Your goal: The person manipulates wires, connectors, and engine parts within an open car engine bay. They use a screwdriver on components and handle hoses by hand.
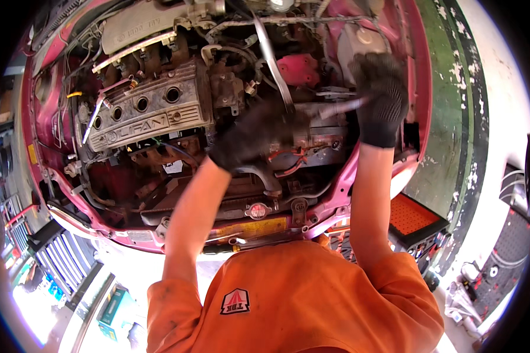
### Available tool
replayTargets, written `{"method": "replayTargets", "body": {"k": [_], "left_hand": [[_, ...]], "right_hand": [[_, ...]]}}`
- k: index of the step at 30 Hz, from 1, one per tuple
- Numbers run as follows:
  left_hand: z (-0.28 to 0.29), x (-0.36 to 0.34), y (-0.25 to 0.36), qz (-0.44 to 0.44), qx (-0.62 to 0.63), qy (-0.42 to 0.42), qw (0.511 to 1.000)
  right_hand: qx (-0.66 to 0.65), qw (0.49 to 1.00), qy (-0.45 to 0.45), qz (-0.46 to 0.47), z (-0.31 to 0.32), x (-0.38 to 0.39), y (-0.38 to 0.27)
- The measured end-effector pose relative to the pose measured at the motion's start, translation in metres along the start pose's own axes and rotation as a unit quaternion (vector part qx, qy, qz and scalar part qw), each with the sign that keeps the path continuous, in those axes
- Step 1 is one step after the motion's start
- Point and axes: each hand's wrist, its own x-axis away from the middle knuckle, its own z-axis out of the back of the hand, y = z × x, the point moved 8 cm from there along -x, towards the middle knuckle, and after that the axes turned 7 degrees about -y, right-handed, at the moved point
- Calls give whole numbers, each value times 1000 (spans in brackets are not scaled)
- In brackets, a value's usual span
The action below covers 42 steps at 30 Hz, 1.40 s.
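Both my hands wear black gloves and reach over an open engine bay. My left hand [256,138] is smeared by motion above the middle of the bay, so its fingers cannot be made out. The lower end of a long shiny metal bar [269,56] meets that hand; whether it is gripped is unclear. My right hand [384,97], at the right side of the bay, is closed around a slim metal tool [341,108], blurred, whose shaft points left toward my left hand. Below the tool lies a battery-like grey box [330,154] with red wires [288,159].
The engine's ribbed valve cover [153,106] is at left, with a silver tool [92,122] on its left end. A radiator cap [257,210] sits at the front. The pink body edge [341,182] frames the bay. An orange-lined tool tray [415,215] stands at right.
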Motion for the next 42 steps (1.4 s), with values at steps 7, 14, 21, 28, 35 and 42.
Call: {"method": "replayTargets", "body": {"k": [7, 14, 21, 28, 35, 42], "left_hand": [[-190, 63, -34, 123, -358, -25, 925], [-214, 148, -27, 235, -550, -27, 801], [-190, 190, -56, 119, -587, 75, 797], [-245, 214, -58, 114, -594, 122, 787], [-242, 339, -30, 107, -442, 167, 875], [-132, 543, -37, 139, -235, 715, 644]], "right_hand": [[457, 878, 117, -83, -42, 200, -48], [651, 715, -129, -219, -90, 295, -49], [408, 805, 6, -431, -73, 347, -5], [666, 705, -124, -209, -122, 293, -40], [614, 693, -363, -106, -186, 302, 41], [715, 518, -460, -97, -281, 338, 150]]}}
